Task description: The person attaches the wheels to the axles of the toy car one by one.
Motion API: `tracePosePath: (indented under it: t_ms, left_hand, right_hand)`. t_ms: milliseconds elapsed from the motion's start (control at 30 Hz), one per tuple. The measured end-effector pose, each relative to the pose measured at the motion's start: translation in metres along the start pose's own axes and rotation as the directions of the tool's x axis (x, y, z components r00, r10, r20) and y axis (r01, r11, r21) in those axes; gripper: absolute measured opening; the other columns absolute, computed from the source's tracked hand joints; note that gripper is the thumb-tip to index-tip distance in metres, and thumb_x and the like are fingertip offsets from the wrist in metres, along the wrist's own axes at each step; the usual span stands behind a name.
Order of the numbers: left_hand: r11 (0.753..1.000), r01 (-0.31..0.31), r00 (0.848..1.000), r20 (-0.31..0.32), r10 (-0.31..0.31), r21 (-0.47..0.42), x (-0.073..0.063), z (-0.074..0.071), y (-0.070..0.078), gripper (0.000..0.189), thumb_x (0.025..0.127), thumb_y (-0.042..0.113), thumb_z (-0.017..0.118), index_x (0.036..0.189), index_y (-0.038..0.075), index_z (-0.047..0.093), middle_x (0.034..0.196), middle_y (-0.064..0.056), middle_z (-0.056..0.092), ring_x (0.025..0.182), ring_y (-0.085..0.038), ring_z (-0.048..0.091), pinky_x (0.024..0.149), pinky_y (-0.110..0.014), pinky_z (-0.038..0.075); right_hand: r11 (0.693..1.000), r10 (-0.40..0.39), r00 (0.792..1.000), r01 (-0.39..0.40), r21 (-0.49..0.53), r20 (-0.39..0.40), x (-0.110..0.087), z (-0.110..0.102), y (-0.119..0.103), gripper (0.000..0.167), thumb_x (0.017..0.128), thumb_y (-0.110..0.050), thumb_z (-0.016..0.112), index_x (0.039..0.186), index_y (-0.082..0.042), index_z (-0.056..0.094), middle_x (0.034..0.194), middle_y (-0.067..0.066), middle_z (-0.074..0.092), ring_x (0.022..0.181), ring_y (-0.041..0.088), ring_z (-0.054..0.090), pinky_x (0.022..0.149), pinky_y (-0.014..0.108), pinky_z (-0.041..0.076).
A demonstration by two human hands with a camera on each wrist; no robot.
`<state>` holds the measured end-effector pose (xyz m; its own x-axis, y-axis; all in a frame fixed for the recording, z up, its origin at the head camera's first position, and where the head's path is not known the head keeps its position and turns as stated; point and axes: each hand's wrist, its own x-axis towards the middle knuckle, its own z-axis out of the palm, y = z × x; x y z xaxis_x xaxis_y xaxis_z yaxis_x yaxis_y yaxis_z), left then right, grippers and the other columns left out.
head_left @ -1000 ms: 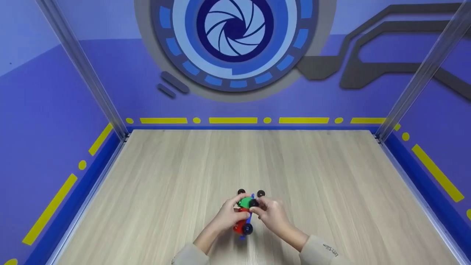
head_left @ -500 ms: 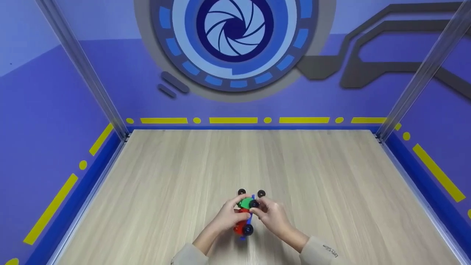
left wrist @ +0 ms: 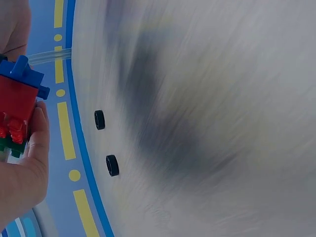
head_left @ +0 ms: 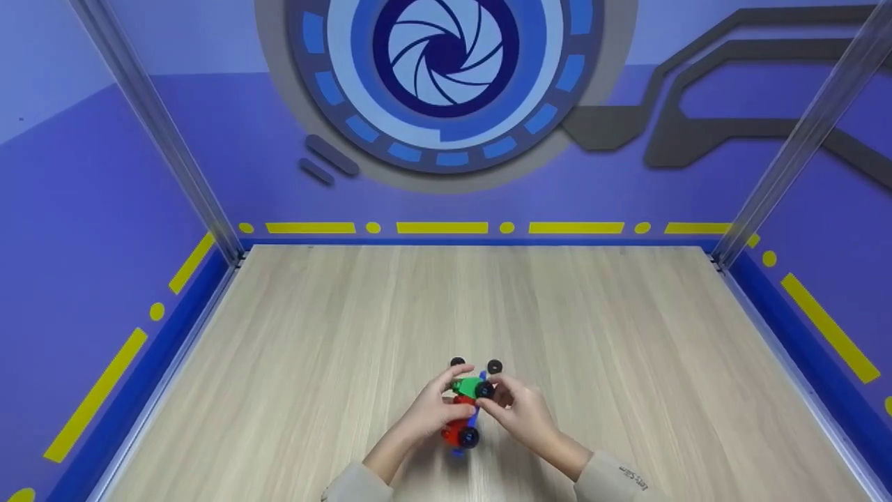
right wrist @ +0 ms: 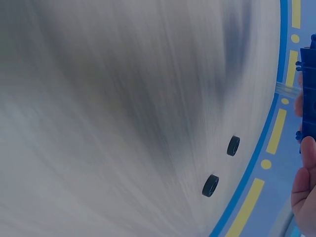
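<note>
Near the front of the table, both hands hold a toy car of building blocks. Its red body [head_left: 454,427] and green block [head_left: 468,386] sit on a blue chassis [right wrist: 309,98], tipped on its side. My left hand [head_left: 431,410] grips the body, fingers over the far side and thumb on the near side; the left wrist view shows the red block [left wrist: 17,101] by that hand. With thumb and fingers my right hand [head_left: 523,413] pinches a black wheel [head_left: 484,390] at the green end. Another black wheel [head_left: 469,437] is on the near end.
Two loose black wheels, a left one [head_left: 457,362] and a right one [head_left: 495,367], rest on the wooden table [head_left: 348,314] just beyond the hands. Blue printed panels [head_left: 209,153] and metal posts [head_left: 157,118] enclose the table's back and sides.
The car's green end and its wheel have shifted slightly right and toward the person, along with the right hand. The left hand keeps its grip almost in place.
</note>
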<state>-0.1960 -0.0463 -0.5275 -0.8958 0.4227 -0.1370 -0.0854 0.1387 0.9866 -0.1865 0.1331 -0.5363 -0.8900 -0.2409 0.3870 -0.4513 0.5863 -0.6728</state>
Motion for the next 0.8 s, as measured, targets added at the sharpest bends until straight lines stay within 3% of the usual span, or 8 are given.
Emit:
tracePosePath:
  t_ms: [200, 433, 600, 800]
  left_hand:
    - [1.000, -0.008, 0.999, -0.038, 0.007, -0.022, -0.0016, 0.0004, -0.0004, 0.067, 0.077, 0.014, 0.065, 0.134, 0.020, 0.032, 0.127, -0.015, 0.044, 0.095, -0.024, 0.057, 0.079, -0.037, 0.047]
    - [0.999, -0.008, 0.997, -0.078, 0.005, -0.031, -0.0012, 0.0005, -0.0032, 0.062, 0.076, 0.019, 0.067, 0.130, 0.015, 0.036, 0.119, -0.013, 0.049, 0.093, -0.021, 0.058, 0.078, -0.036, 0.048]
    - [1.000, -0.018, 0.994, -0.107, 0.019, 0.009, -0.0009, 0.0016, -0.0034, 0.055, 0.076, 0.020, 0.068, 0.124, 0.012, 0.043, 0.115, -0.012, 0.052, 0.089, -0.017, 0.058, 0.075, -0.032, 0.049]
    - [0.997, -0.030, 0.989, -0.140, 0.039, 0.069, -0.0009, 0.0028, -0.0017, 0.052, 0.076, 0.018, 0.068, 0.123, 0.014, 0.047, 0.115, -0.009, 0.053, 0.087, -0.016, 0.056, 0.074, -0.032, 0.047]
  right_hand:
    - [1.000, 0.007, 1.000, -0.007, -0.007, -0.008, -0.0009, -0.0015, 0.0010, 0.027, 0.076, -0.029, 0.067, 0.094, -0.010, 0.059, 0.068, -0.007, 0.058, 0.060, -0.003, 0.048, 0.052, 0.016, 0.043]
    - [1.000, -0.019, 0.999, 0.018, -0.010, -0.033, -0.0034, -0.0013, 0.0058, 0.027, 0.075, -0.028, 0.068, 0.094, -0.011, 0.059, 0.067, -0.006, 0.058, 0.058, -0.003, 0.048, 0.050, 0.016, 0.042]
    - [0.997, -0.075, 0.996, 0.073, -0.027, -0.058, -0.0052, -0.0017, 0.0090, 0.027, 0.075, -0.023, 0.069, 0.095, -0.009, 0.059, 0.070, -0.002, 0.061, 0.056, -0.002, 0.050, 0.049, 0.016, 0.043]
    - [0.998, -0.070, 0.997, 0.069, -0.015, -0.041, -0.0061, -0.0030, 0.0086, 0.028, 0.073, -0.020, 0.070, 0.095, -0.009, 0.059, 0.074, -0.003, 0.061, 0.057, -0.002, 0.051, 0.050, 0.018, 0.045]
